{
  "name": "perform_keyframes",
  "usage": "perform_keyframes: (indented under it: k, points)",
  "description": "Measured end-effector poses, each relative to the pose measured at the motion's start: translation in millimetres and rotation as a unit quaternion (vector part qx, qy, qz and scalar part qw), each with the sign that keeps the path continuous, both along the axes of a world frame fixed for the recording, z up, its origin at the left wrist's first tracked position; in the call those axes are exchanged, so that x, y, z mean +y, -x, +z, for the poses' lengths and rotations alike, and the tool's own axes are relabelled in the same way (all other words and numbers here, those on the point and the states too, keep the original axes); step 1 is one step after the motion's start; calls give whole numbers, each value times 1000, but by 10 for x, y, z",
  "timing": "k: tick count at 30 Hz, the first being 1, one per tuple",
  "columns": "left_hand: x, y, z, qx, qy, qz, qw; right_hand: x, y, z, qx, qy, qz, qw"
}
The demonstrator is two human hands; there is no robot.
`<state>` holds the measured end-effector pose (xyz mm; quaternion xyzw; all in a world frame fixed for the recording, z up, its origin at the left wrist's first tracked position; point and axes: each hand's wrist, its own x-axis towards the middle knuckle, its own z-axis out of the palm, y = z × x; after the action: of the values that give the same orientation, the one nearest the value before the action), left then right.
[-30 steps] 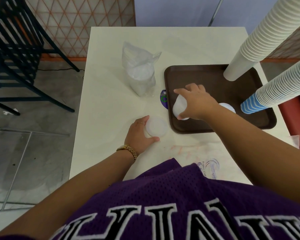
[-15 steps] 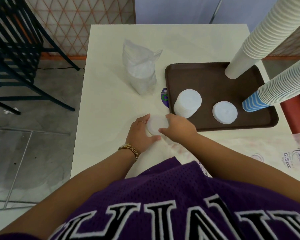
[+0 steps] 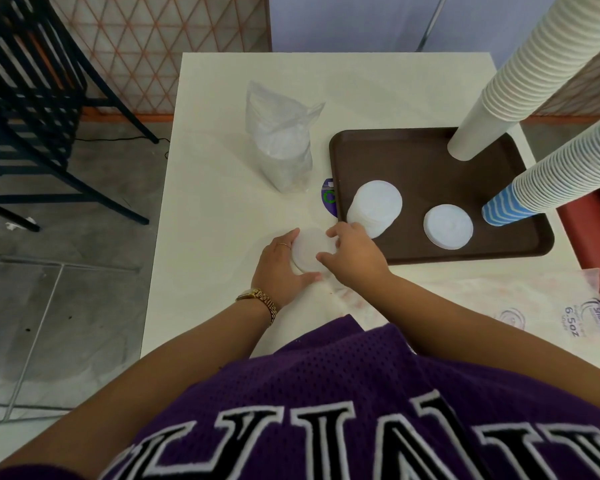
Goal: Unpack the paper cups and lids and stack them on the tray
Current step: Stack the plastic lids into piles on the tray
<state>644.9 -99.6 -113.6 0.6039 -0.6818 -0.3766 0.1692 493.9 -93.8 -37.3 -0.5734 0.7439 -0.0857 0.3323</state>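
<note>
A stack of white lids (image 3: 310,249) stands on the white table just left of the brown tray (image 3: 426,161). My left hand (image 3: 278,268) curls round its left side and my right hand (image 3: 355,256) grips its right side. On the tray stand a taller lid stack (image 3: 376,206) and a low lid stack (image 3: 448,226). A tall white cup stack (image 3: 520,77) and a blue-and-white cup stack (image 3: 548,181) rise from the tray's right part.
A clear plastic bag of lids (image 3: 281,140) stands on the table behind my hands. An empty printed wrapper (image 3: 513,303) lies at the table's near right. A black chair (image 3: 32,81) stands on the floor to the left. A purple sticker (image 3: 329,200) lies by the tray.
My right hand let go of the taller lid stack on the tray and came back left to the stack that my left hand holds. It now grips that stack too.
</note>
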Motion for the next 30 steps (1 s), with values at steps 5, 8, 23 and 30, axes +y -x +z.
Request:
perform_keyframes:
  k: [5, 8, 23, 30]
  points:
    - [10, -26, 10, -1, 2, -2, 1000, -56, 3, -14, -108, -24, -99, 989]
    - [19, -36, 24, 11, 2, -4, 1000, -67, 9, -21, -143, -57, -126, 980]
    - [3, -67, 62, 31, -28, -4, 999, -63, 87, 232, -166, 66, -80, 981]
    - [12, -52, 53, 0, -20, -17, 1000, -206, 627, 376, 96, 365, 9, 926]
